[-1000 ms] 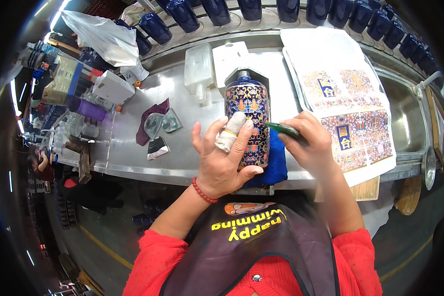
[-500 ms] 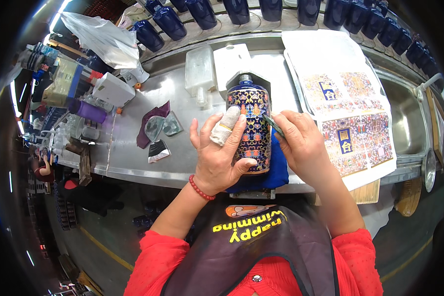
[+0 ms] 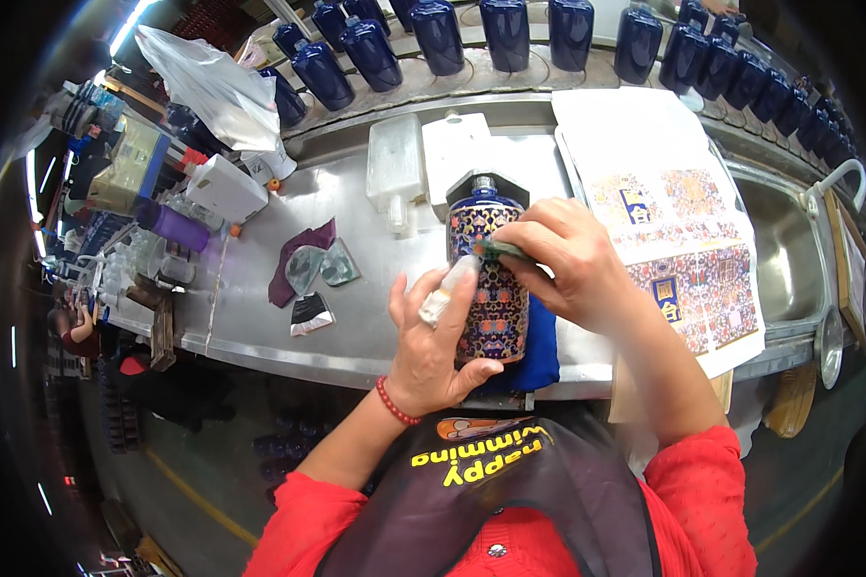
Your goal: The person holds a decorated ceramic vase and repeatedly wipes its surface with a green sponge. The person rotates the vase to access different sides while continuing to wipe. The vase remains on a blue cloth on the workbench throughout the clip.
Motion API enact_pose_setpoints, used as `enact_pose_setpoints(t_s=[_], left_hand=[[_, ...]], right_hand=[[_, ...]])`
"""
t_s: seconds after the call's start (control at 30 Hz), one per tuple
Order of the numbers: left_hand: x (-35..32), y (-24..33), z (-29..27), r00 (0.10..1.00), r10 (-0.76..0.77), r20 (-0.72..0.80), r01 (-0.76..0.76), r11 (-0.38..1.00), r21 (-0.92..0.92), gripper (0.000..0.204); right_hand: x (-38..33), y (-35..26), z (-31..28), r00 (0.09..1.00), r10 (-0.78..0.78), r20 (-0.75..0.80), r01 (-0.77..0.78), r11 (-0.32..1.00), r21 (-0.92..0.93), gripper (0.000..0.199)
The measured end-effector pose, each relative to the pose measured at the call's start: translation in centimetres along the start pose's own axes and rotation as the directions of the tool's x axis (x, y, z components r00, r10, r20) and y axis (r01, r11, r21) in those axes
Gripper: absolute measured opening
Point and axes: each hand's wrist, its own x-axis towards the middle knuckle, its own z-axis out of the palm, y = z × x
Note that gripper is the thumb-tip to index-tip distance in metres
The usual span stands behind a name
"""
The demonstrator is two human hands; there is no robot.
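Note:
A dark blue bottle (image 3: 494, 322) with a colourful floral wrap lies on its back before me, neck pointing away. My left hand (image 3: 423, 351) rests spread against its left side. The index finger, wrapped in pale cloth, presses the wrap, and the thumb touches the bottle's near end; the other fingers stick out to the left. Between the fingers and thumb of my right hand (image 3: 573, 255) is a thin, flat greenish scraper (image 3: 502, 249), pinched and laid on the upper part of the wrap. My right fingers hide part of the scraper.
Printed floral sheets (image 3: 678, 212) lie on the right, beside a metal sink (image 3: 784, 260). Left on the steel bench (image 3: 260, 279) are cloth and film scraps (image 3: 318, 260). A clear rectangular container (image 3: 394, 168) stands beyond. Plain blue bottles (image 3: 507, 38) line the far conveyor. Blue cloth (image 3: 542, 356) lies under the bottle.
My right hand has moved left and away from me, from the bottle's right edge onto its upper front, carrying the scraper. The left hand stays against the bottle.

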Motion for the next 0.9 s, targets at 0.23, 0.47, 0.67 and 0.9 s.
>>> enact_pose_setpoints(t_s=[0.23, 0.47, 0.67, 0.9], left_hand=[[-2.5, 0.8, 1.2, 0.99, -0.137, 0.011, 0.138, 0.99, -0.015, 0.111], [-3.2, -0.2, 1.9, 0.987, -0.156, 0.044, 0.154, 0.987, 0.049, 0.114], [-5.9, 1.1, 1.8, 0.994, -0.087, -0.065, 0.093, 0.991, 0.093, 0.09], [-7.0, 2.6, 2.0, 0.999, -0.023, -0.027, 0.028, 0.973, 0.227, 0.062]], right_hand=[[7.3, -0.3, -1.2, 0.996, 0.09, -0.023, -0.091, 0.896, -0.435, 0.021], [1.3, -2.9, -0.7, 0.957, 0.22, 0.188, -0.275, 0.893, 0.356, 0.028], [-2.9, -5.7, -1.2, 0.979, -0.177, 0.106, 0.174, 0.984, 0.04, 0.024], [-8.9, -4.3, -0.3, 0.971, 0.236, -0.039, -0.216, 0.936, 0.279, 0.032]])
